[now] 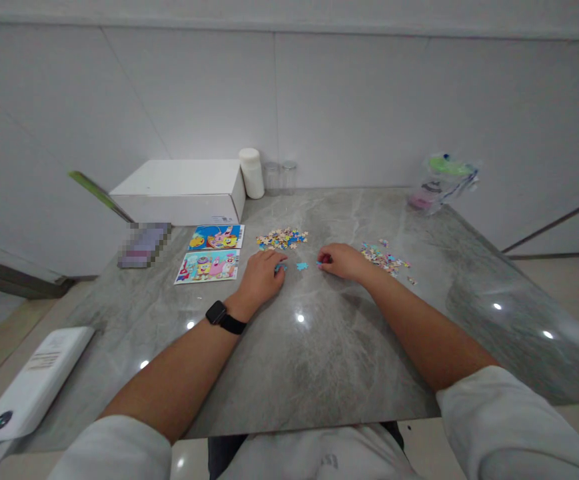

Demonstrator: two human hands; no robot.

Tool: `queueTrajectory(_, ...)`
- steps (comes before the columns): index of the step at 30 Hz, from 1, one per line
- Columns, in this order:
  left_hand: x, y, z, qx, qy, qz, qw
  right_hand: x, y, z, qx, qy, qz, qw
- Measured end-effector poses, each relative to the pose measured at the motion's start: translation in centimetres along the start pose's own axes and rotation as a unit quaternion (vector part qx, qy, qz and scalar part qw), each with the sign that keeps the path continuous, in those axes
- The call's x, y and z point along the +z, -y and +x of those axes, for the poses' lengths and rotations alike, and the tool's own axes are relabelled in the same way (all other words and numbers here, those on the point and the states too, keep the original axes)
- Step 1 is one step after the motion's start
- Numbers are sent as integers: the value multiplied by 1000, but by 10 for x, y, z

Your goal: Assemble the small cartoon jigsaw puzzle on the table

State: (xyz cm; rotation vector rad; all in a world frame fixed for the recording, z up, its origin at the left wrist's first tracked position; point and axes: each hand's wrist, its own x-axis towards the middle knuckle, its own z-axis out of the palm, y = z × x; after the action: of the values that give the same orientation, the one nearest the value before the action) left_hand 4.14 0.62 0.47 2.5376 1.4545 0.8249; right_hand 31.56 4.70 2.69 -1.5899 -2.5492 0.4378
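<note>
My left hand (264,275) rests on the grey table with its thumb and forefinger curled round a small blue puzzle piece. Between my hands lies a light blue puzzle piece (302,266). The fingertips of my right hand (338,261) are pinched on another small blue piece, mostly covered by the fingers. Just beyond my hands is a heap of mixed puzzle pieces (282,239). A second heap (385,260) lies to the right, past my right wrist. Two colourful cartoon picture cards, an upper one (216,237) and a lower one (208,267), lie left of my left hand.
On the table (314,373), a white box (184,180), a white bottle (252,175) and two clear glasses (280,179) stand at the back. A plastic bag (439,185) sits at the back right. A blurred flat item (145,245) and a white device (34,380) are on the left.
</note>
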Motion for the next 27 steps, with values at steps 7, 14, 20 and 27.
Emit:
queueTrajectory(7,-5,-5,0,29,-33,-50,998,-42,-5,-7,48,-61,64,995)
queueTrajectory(14,-6,-10,-1,62,-29,-83,994,-115,-62,-46,176,-183,40,966)
queueTrajectory(20,-3,-9,-1,70,-22,-87,994,-101,-112,-48,260,-36,-35,964)
queueTrajectory(27,-4,-7,-1,72,-18,-90,993,-68,-130,-35,284,83,-49,954)
